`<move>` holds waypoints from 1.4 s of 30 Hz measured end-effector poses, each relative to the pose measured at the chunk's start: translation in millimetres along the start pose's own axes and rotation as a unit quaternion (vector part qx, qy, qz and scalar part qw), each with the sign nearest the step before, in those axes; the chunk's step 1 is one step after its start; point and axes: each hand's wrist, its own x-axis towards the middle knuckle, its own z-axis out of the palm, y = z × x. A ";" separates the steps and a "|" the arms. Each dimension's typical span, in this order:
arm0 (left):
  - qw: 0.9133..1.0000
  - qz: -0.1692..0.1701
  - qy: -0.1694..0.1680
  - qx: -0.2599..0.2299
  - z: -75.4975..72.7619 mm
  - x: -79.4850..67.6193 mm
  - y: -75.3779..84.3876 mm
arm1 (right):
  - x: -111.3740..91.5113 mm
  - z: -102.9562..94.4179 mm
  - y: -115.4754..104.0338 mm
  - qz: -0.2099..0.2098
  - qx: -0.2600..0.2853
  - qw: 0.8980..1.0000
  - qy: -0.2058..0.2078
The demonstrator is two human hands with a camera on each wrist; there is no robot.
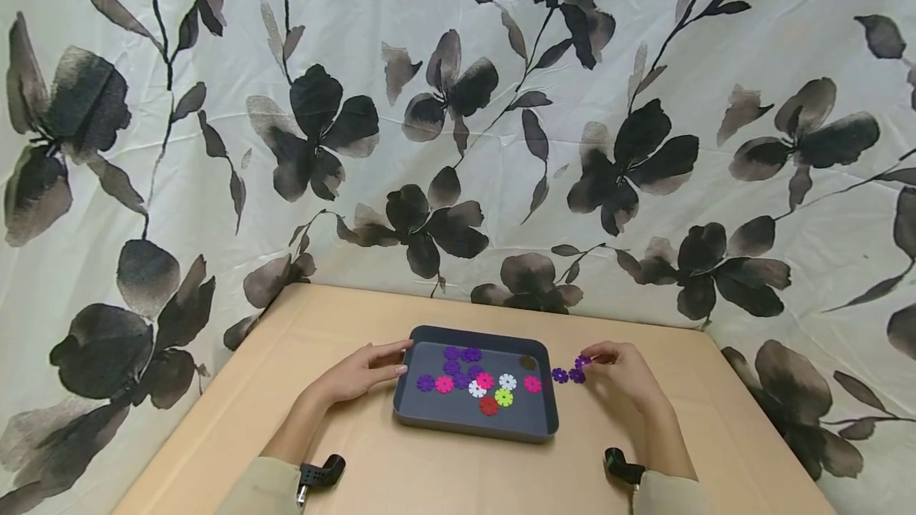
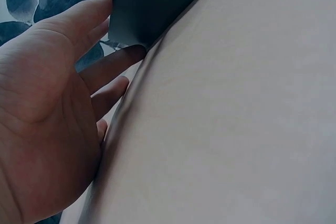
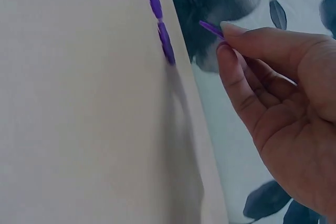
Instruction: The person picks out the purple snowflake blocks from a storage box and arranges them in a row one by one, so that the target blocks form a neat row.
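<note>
My right hand point(image 1: 621, 370) pinches a purple notched disc point(image 3: 211, 29) between thumb and index fingertip, beside the tray's right side. Two more purple notched discs point(image 1: 568, 376) stand close together near it, just right of the tray; the right wrist view shows them edge-on. Whether the pinched disc touches them I cannot tell. A dark grey rectangular tray point(image 1: 475, 429) lies at the middle of the table. My left hand point(image 1: 355, 374) touches its left wall with extended fingers. Inside are several purple discs point(image 1: 452, 368), pink discs point(image 1: 484, 381), white discs point(image 1: 507, 381), and single yellow-green point(image 1: 504, 397), red point(image 1: 489, 405) and brown discs point(image 1: 527, 362).
The tray stands on a light wooden-toned table point(image 1: 365, 467). Behind the table's far edge hangs a white cloth point(image 1: 444, 157) with dark flowers. A black wrist device point(image 1: 324, 471) sits at the left cuff, another point(image 1: 624, 467) at the right.
</note>
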 end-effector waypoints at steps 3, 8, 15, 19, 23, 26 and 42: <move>1.000 -0.002 0.003 0.002 0.6 -0.6 -0.2 | -4.7 -5.5 4.1 0.019 -0.007 1.000 -0.001; 1.000 -0.005 0.005 0.004 1.6 -1.5 0.0 | -10.4 -9.5 7.7 0.052 -0.025 0.998 -0.005; 1.000 -0.001 -0.002 0.006 1.3 -0.6 0.5 | -9.8 -7.5 11.5 0.089 -0.061 0.994 -0.011; 1.000 -0.003 -0.007 0.004 0.5 0.4 0.3 | -9.7 -7.1 10.6 0.091 -0.071 0.993 -0.014; 1.000 -0.009 -0.008 0.000 -0.3 0.6 0.6 | -10.3 -6.8 7.9 0.089 -0.075 0.993 -0.009; 1.000 -0.010 -0.006 -0.003 -0.8 0.5 1.1 | -7.9 -6.8 5.0 0.067 -0.072 0.995 0.006; 1.000 -0.003 -0.006 0.000 -0.1 0.4 1.4 | 21.5 38.5 -56.0 -0.066 0.036 0.997 0.011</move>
